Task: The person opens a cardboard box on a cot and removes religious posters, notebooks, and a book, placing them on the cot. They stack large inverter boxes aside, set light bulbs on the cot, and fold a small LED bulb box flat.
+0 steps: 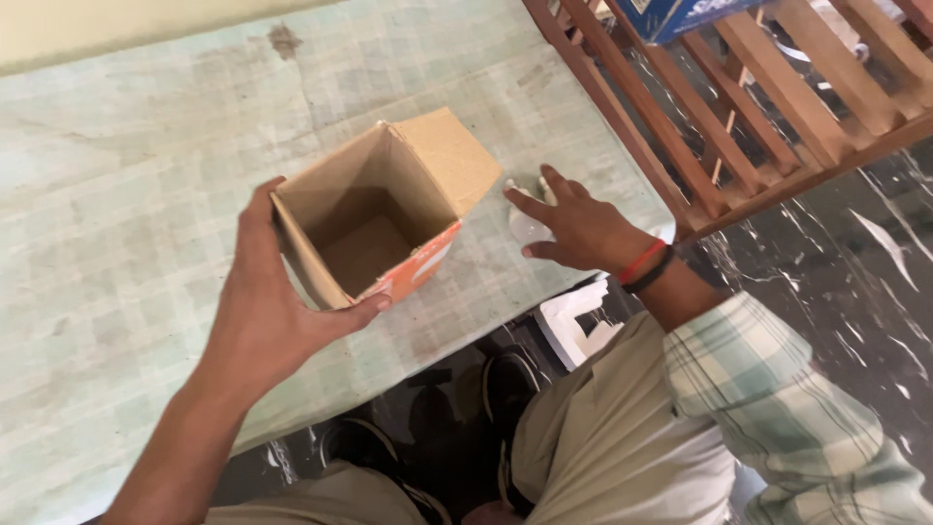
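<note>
An open cardboard box (389, 209) with an orange outside stands tilted on the pale green checked tablecloth (117, 194), its mouth facing up and one flap folded out to the right. It looks empty inside. My left hand (267, 311) grips the box from the near left side, thumb under the front edge. My right hand (573, 228) lies to the right of the box on a small white rounded object (525, 228), fingers spread over it. A red and a black band sit on that wrist.
A wooden slatted rack (739, 107) stands right of the table, with a blue box (680, 15) on top. A white plastic stool (578, 326) is under the table edge. Dark marbled floor lies beyond, and my knees and shoes are below.
</note>
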